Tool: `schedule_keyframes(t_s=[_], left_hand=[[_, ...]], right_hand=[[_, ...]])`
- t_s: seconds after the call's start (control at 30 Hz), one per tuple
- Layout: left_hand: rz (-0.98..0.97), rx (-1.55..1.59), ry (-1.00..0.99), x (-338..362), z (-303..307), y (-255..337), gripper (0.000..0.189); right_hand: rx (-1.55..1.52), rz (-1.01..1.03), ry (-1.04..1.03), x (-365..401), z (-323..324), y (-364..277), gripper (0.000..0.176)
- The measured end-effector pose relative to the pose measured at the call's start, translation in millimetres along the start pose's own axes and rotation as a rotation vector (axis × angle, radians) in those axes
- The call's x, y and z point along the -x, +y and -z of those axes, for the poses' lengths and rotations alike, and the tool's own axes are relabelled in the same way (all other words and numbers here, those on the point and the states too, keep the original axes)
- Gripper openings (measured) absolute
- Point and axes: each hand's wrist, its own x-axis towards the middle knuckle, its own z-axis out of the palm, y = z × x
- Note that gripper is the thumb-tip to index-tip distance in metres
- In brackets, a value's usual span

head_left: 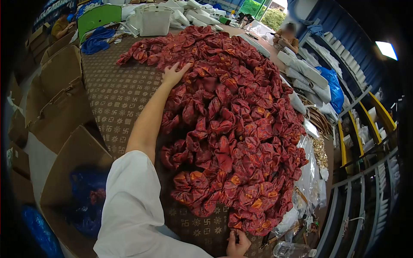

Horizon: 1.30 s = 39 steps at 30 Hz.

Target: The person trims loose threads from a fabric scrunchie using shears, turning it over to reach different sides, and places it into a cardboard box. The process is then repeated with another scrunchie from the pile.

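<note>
Open cardboard boxes stand along the left side, one with blue plastic inside; beyond them, a person sits at the far left. Next comes a table with a brown patterned cover, bearing a green panel and a crumpled blue cloth at its far left. A white-sleeved arm stretches over the cover, its left hand palm down with fingers spread, touching the far left edge of a red fabric pile. That heap of gathered, puffed pieces fills the table's middle. At its near edge, the right hand appears to pinch a small dark item, too small to identify, between thumb and fingers. Farther right, another person sits beyond the table, a clear plastic bottle lies near the front, and a blue bag rests before metal racks.
</note>
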Motion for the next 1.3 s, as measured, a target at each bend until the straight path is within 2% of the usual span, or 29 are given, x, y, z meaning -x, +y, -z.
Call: schedule_keyframes(t_s=[0.03, 0.1, 0.17, 0.2, 0.23, 0.3, 0.33, 0.37, 0.43, 0.47, 0.53, 0.57, 0.63, 0.7, 0.73, 0.8, 0.9, 0.93, 0.97, 1.03, 1.07, 1.13, 1.17, 1.2, 1.27, 1.3], left_hand=[[0.003, 0.006, -0.008, -9.9, -13.3, 3.8, 0.090], [-0.106, 0.200, -0.358, -19.4, -48.6, 13.1, 0.089], [-0.108, -0.192, -0.341, -18.4, -79.0, 22.0, 0.086], [-0.068, -0.267, -0.314, -21.2, -89.3, 22.0, 0.076], [-0.059, -0.279, -0.318, -25.8, -88.2, 16.6, 0.076], [-0.048, -0.259, -0.379, -19.8, -77.5, 17.6, 0.067], [-0.122, -0.159, -0.354, -7.6, -69.4, 15.7, 0.062], [-0.123, -0.170, -0.360, -4.5, -70.8, 5.8, 0.062], [-0.239, 0.079, -0.332, 2.4, -71.4, -3.8, 0.063], [-0.245, 0.070, -0.337, 8.5, -69.4, -3.0, 0.063], [-0.087, -0.013, -0.252, 26.1, -64.3, -2.3, 0.061], [-0.085, -0.023, -0.262, 36.8, -63.0, -0.6, 0.061], [-0.052, -0.062, -0.071, 59.9, -64.3, 2.4, 0.060], [0.006, 0.074, 0.148, 68.8, -78.7, -13.8, 0.059], [0.014, 0.168, 0.204, 107.1, -62.1, 7.3, 0.060], [0.014, 0.272, 0.333, 121.0, -68.2, 2.8, 0.059], [0.027, 0.389, 0.263, 145.2, -72.7, -0.2, 0.056], [0.063, 0.447, 0.312, 138.3, -81.3, -6.8, 0.056], [0.096, 0.506, 0.363, 139.4, -86.5, -10.2, 0.057], [0.121, 0.559, 0.273, 166.2, -77.3, 4.6, 0.062], [0.123, 0.513, 0.332, 173.2, -77.8, 7.7, 0.063], [0.082, 0.421, 0.414, 180.5, -78.0, 14.6, 0.067], [0.067, 0.425, 0.403, 176.1, -76.1, 16.6, 0.067], [0.068, 0.301, 0.334, 170.5, -71.3, 13.9, 0.068], [0.102, 0.128, 0.152, 155.3, -57.9, 2.4, 0.071], [0.049, 0.052, 0.030, 131.4, -48.1, -6.9, 0.073]], right_hand=[[0.009, 0.008, 0.004, -0.3, -0.3, 0.3, 0.013], [0.032, 0.012, -0.001, -0.7, -0.5, 0.7, 0.013], [0.042, 0.014, -0.025, -0.5, 0.2, 0.7, 0.013], [0.040, 0.016, -0.038, -0.4, 0.8, 0.5, 0.013], [0.037, 0.016, -0.051, -0.4, 1.4, 0.2, 0.013], [0.036, 0.015, -0.067, -0.7, 2.3, 0.0, 0.013], [0.033, 0.014, -0.071, -1.1, 2.8, -0.1, 0.013], [0.026, 0.015, -0.073, -1.6, 3.2, -0.3, 0.013], [0.004, 0.025, -0.070, -2.8, 4.3, -0.5, 0.013], [-0.006, 0.028, -0.067, -3.4, 4.9, -0.5, 0.013], [-0.019, 0.028, -0.066, -4.9, 6.1, -0.2, 0.013], [-0.022, 0.025, -0.068, -5.7, 6.8, 0.1, 0.013], [-0.026, 0.158, -0.067, -5.5, 3.8, 28.3, 0.011], [-0.030, 0.277, -0.032, -4.6, 2.5, 30.9, 0.012], [-0.017, 0.341, -0.011, -4.8, 1.7, 31.6, 0.012], [-0.045, 0.349, 0.037, -2.8, -1.0, 32.4, 0.012], [-0.269, 0.104, 0.025, 5.2, 1.6, 10.3, 0.015], [-0.338, 0.056, 0.031, 7.1, -0.2, 7.8, 0.017], [-0.336, 0.132, 0.036, 10.1, -4.3, 0.2, 0.022], [-0.296, 0.238, 0.029, 14.4, -13.9, -21.7, 0.031], [-0.256, 0.263, 0.016, 15.2, -17.5, -31.2, 0.036], [-0.212, 0.311, 0.056, 9.7, -22.9, -33.7, 0.035], [-0.158, 0.326, 0.065, 4.9, -27.4, -24.2, 0.033], [-0.101, 0.335, 0.070, 2.3, -26.9, -18.0, 0.030], [-0.310, 0.093, -0.093, 1.7, -9.8, -4.2, 0.021], [-0.455, -0.028, -0.163, 2.1, -4.6, 4.3, 0.017]])
